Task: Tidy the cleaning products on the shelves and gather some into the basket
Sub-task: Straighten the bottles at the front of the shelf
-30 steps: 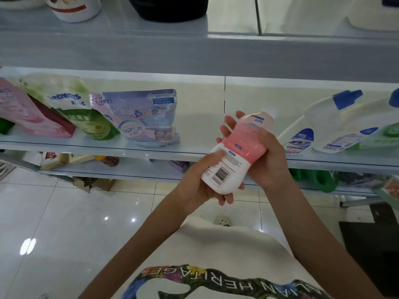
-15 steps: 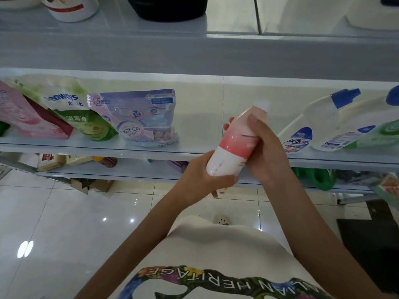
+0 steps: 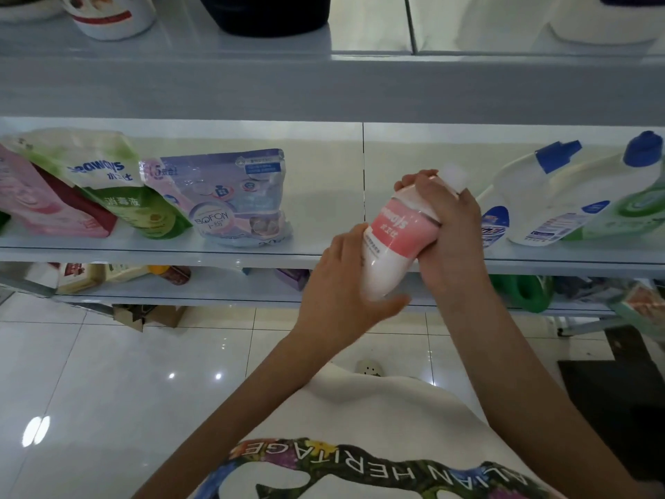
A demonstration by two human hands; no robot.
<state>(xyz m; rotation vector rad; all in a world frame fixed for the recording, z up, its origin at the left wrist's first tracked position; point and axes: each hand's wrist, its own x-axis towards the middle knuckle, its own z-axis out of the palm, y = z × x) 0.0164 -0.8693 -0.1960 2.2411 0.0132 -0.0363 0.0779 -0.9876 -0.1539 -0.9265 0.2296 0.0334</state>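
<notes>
A pink-and-white bottle (image 3: pixel 396 235) with a white cap tilts up to the right in front of the middle shelf (image 3: pixel 180 252). My left hand (image 3: pixel 342 282) grips its white base from the left. My right hand (image 3: pixel 449 225) wraps around its upper body and neck from the right. The pink label with white lettering faces me. Both hands hold the bottle just above the shelf's front edge, in the gap between the pouches and the jugs.
On the shelf, a purple pouch (image 3: pixel 230 199), a green pouch (image 3: pixel 118 181) and a pink pouch (image 3: pixel 39 207) stand at left. White jugs with blue caps (image 3: pixel 539 199) lean at right. A lower shelf holds boxes and green bottles (image 3: pixel 521 293). Glossy tiled floor lies below.
The bottle has turned in my hands: its barcode side faced me before, now the pink front label does. Both hands have kept their grip and risen slightly towards the shelf.
</notes>
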